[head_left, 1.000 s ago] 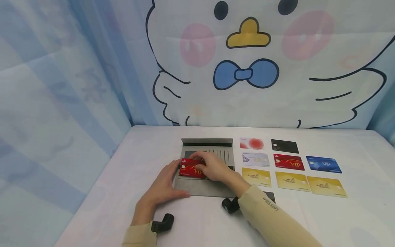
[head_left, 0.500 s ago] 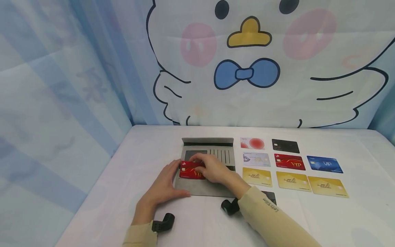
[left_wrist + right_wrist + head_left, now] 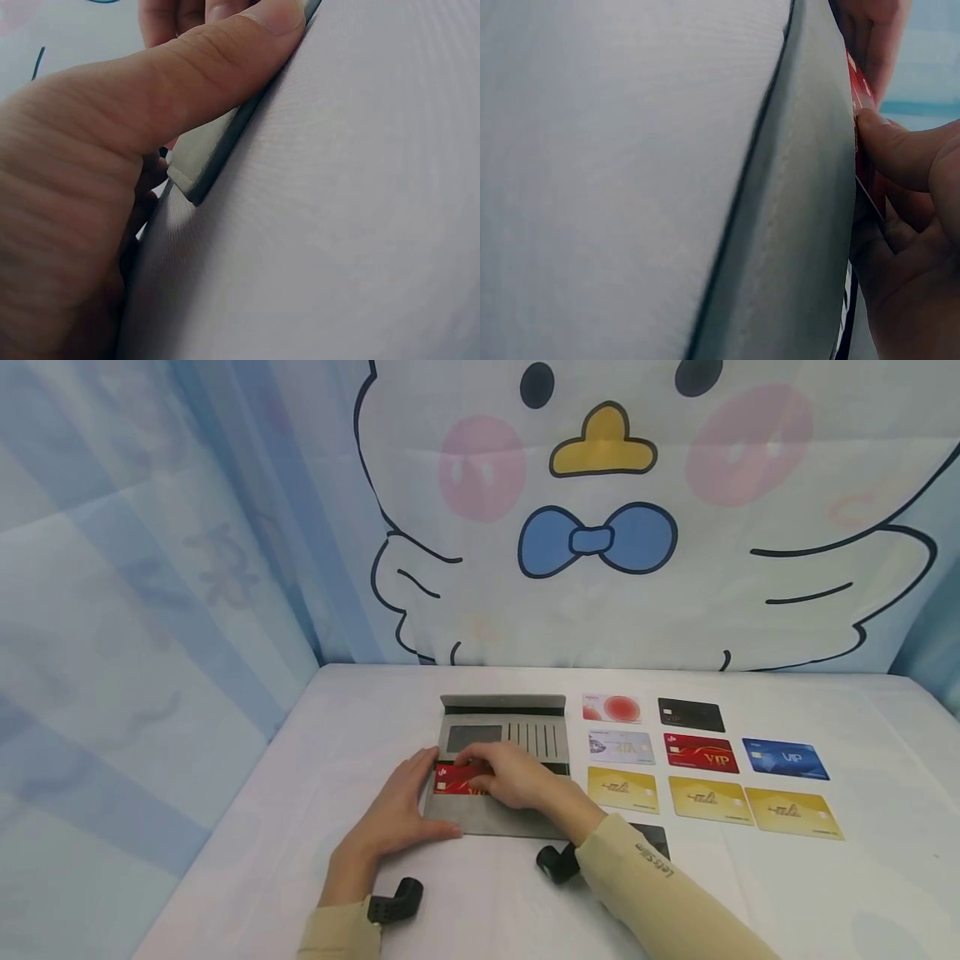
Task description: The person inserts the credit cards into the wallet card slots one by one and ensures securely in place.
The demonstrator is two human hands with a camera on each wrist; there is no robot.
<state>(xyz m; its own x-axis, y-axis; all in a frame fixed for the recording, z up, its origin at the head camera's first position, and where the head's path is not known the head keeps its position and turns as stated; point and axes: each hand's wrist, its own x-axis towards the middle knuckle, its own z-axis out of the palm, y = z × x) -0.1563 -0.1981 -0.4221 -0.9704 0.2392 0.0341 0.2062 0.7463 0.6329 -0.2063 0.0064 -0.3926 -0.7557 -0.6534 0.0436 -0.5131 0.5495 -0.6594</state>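
A grey leather-like card wallet (image 3: 480,818) lies unfolded on the table, with a dark window and several slits in its upper half. My right hand (image 3: 517,777) pinches a red VIP card (image 3: 452,779) between thumb and curled fingers. The card's lower part is out of sight behind the edge of the wallet's lower pocket. In the right wrist view the thumb presses on the card (image 3: 860,82). Spread along the wallet's left side, my left hand (image 3: 397,810) steadies it, its thumb (image 3: 225,64) straight on the front edge.
Right of the wallet lie cards in rows: a white-and-red one (image 3: 612,708), a black one (image 3: 691,715), a silver one (image 3: 621,747), another red one (image 3: 701,753), a blue one (image 3: 785,759) and several gold ones (image 3: 710,800). A dark card (image 3: 654,838) is partly under the right sleeve.
My right hand has moved down toward the wallet's front with the red card, and less of the card shows above the pocket edge. The left hand has stayed in place.
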